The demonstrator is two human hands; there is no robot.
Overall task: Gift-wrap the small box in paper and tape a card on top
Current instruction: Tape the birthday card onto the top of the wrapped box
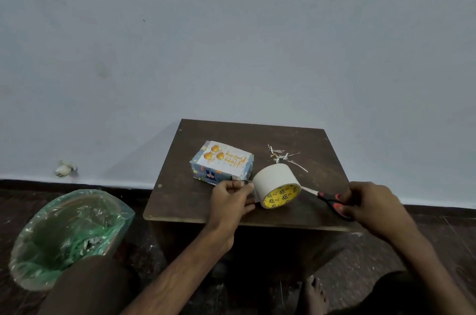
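— Pinching the tape's end in our left hand (233, 198), why leave the tape roll (278, 184) on the bench (283, 138)?
— So our right hand (371, 202), gripping the scissors (332, 203), can cut a strip for the card (228, 157) atop the wrapped box (219, 173) beyond.

Passage over the table (257, 134) is blocked by wrapped box (221, 164), tape roll (275, 179), scissors (331, 202) and paper scraps (283, 156); the far strip is left open.

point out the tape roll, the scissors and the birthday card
tape roll (274, 177): head view, on its pale outer side
scissors (328, 200): head view, on the black handle just behind the pivot
card (226, 159): head view, on the middle of its white printed face
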